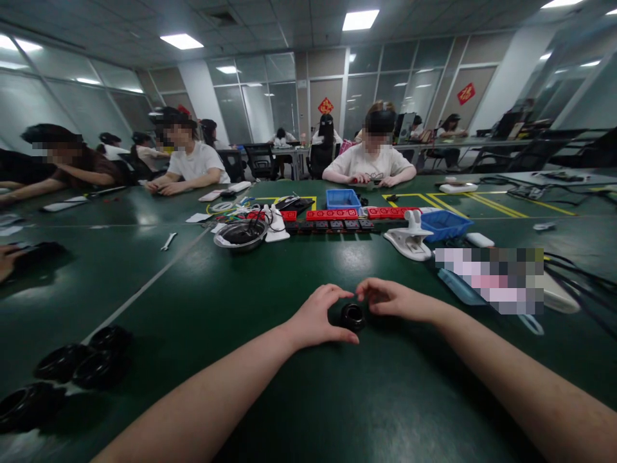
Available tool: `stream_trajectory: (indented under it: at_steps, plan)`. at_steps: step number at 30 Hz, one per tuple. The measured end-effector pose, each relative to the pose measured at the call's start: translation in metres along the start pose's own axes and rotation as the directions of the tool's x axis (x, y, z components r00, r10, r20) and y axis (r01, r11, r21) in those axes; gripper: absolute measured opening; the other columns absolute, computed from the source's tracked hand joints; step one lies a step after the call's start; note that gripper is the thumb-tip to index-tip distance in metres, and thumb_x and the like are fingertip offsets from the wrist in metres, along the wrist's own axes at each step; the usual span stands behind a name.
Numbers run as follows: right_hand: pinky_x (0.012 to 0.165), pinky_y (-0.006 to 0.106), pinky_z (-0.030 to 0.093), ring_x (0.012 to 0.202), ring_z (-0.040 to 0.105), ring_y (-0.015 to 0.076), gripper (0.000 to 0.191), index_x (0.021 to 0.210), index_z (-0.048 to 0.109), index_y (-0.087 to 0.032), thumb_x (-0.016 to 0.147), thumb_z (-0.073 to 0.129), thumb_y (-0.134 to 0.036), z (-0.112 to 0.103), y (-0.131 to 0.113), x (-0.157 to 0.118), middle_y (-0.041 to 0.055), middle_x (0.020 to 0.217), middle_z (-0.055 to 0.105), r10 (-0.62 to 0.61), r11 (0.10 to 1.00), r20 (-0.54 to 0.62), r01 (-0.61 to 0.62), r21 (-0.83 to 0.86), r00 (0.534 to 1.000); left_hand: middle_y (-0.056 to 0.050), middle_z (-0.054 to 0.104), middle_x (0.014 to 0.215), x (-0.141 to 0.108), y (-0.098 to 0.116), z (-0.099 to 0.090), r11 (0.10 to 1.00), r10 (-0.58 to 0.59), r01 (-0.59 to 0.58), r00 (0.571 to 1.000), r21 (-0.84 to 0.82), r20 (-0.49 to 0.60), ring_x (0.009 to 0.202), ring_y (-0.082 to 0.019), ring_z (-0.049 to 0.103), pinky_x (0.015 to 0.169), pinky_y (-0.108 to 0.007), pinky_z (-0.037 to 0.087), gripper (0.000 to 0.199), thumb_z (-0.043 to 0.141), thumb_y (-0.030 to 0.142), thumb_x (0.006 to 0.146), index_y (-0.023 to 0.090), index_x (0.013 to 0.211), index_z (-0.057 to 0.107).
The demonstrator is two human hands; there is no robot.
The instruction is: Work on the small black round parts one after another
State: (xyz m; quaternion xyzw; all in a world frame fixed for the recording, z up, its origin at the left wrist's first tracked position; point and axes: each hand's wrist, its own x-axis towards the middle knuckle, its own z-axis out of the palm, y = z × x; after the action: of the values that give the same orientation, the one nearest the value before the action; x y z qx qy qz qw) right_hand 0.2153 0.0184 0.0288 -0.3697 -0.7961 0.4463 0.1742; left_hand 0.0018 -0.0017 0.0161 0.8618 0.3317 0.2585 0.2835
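Note:
A small black ring-shaped part [353, 317] sits on the green table [308, 386] in front of me. My left hand [324, 316] is at its left side, thumb and fingers spread in a C shape around it; a gap shows between palm and part. My right hand [385, 298] hovers just right of and behind the part, fingers loosely curled but apart, with nothing visible in them. The fingertips of both hands are close together above the part's far side.
Several black rings [99, 368] lie at the lower left. A metal bowl [240, 235], red sockets [332, 214], a white clamp base [409, 241], blue baskets [446, 225] and a wrench [169, 241] lie farther back. Cables are at the right. People sit across the table.

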Motion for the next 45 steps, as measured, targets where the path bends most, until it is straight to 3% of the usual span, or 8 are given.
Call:
stream_trajectory:
  at_steps: [3,7,13,20,25,28,35,45]
  plan:
    - [0.071,0.026,0.040,0.080,0.048,0.0130,0.043,0.107,0.044,-0.017,0.066,0.056,-0.020,-0.005,-0.006,-0.005,0.0018,0.094,0.052,0.036,0.998,0.236,-0.049,0.049,0.971,-0.004,0.050,0.102,0.001,-0.001,-0.001,0.998,0.048,-0.047,0.998,-0.030,0.029,0.097,-0.019,0.045,0.086,-0.031,0.036,0.059,0.068,0.044,0.054,0.021,0.106,0.051]
    - [0.072,0.026,0.038,0.083,0.048,0.0147,0.051,0.110,0.044,-0.019,0.063,0.062,-0.022,0.003,-0.011,-0.005,0.0009,0.095,0.052,0.052,0.997,0.217,-0.040,-0.059,0.975,-0.004,0.053,0.096,0.002,0.001,0.000,0.999,0.021,-0.020,1.000,-0.043,0.022,0.091,-0.017,0.049,0.081,-0.029,0.038,0.045,0.065,0.040,0.062,0.020,0.100,0.054]
    - [0.060,0.022,0.036,0.071,0.048,0.0135,0.027,0.085,0.056,-0.015,0.062,0.063,-0.026,0.015,-0.004,0.003,-0.0014,0.078,0.051,0.054,0.985,0.103,-0.036,-0.168,0.993,-0.002,0.055,0.089,0.002,0.003,0.004,0.997,-0.042,0.041,0.999,-0.063,-0.010,0.084,-0.017,0.050,0.074,-0.027,0.039,0.041,0.066,0.039,0.060,0.019,0.094,0.057]
    - [0.048,0.018,0.030,0.058,0.043,0.0097,0.032,0.068,0.046,-0.016,0.054,0.067,-0.037,0.029,0.003,0.008,-0.0052,0.062,0.046,0.099,0.973,-0.088,-0.115,-0.201,0.991,-0.002,0.055,0.083,0.000,0.007,0.009,0.981,-0.194,0.196,0.971,-0.002,-0.140,0.080,-0.019,0.050,0.068,-0.028,0.039,0.045,0.067,0.049,0.052,0.019,0.084,0.057]
    - [0.045,0.020,0.025,0.054,0.044,0.0113,0.032,0.064,0.044,-0.018,0.057,0.062,-0.043,0.053,-0.002,0.015,-0.0026,0.060,0.049,0.110,0.835,-0.399,-0.303,-0.459,0.910,-0.003,0.055,0.082,0.000,0.007,0.015,0.942,-0.292,0.327,0.907,0.071,-0.302,0.079,-0.020,0.050,0.069,-0.031,0.038,0.041,0.069,0.044,0.051,0.018,0.081,0.056]
    - [0.047,0.022,0.027,0.056,0.047,0.0135,0.029,0.067,0.047,-0.018,0.060,0.059,-0.044,0.058,-0.006,0.014,0.0000,0.064,0.052,0.080,0.785,-0.445,-0.331,-0.523,0.892,-0.003,0.054,0.081,0.001,0.005,0.015,0.946,-0.281,0.317,0.905,0.066,-0.320,0.080,-0.020,0.049,0.069,-0.031,0.038,0.040,0.068,0.044,0.052,0.018,0.080,0.055]
    - [0.075,0.029,0.038,0.088,0.049,0.0191,0.053,0.107,0.046,-0.018,0.060,0.064,-0.035,0.031,-0.004,0.007,0.0049,0.099,0.052,-0.050,0.978,-0.093,0.030,-0.205,0.994,-0.002,0.052,0.084,0.000,0.000,0.005,0.993,-0.117,0.117,0.983,-0.004,-0.141,0.083,-0.018,0.048,0.070,-0.027,0.038,0.041,0.067,0.045,0.055,0.018,0.083,0.056]
    - [0.071,0.027,0.037,0.081,0.048,0.0169,0.029,0.088,0.056,-0.016,0.064,0.062,-0.031,0.017,-0.004,0.008,0.0016,0.084,0.050,-0.071,0.978,0.099,0.088,-0.188,0.993,-0.003,0.051,0.090,-0.001,0.001,0.003,0.999,-0.042,0.041,0.998,-0.017,-0.044,0.087,-0.018,0.048,0.075,-0.029,0.038,0.045,0.066,0.044,0.056,0.020,0.093,0.054]
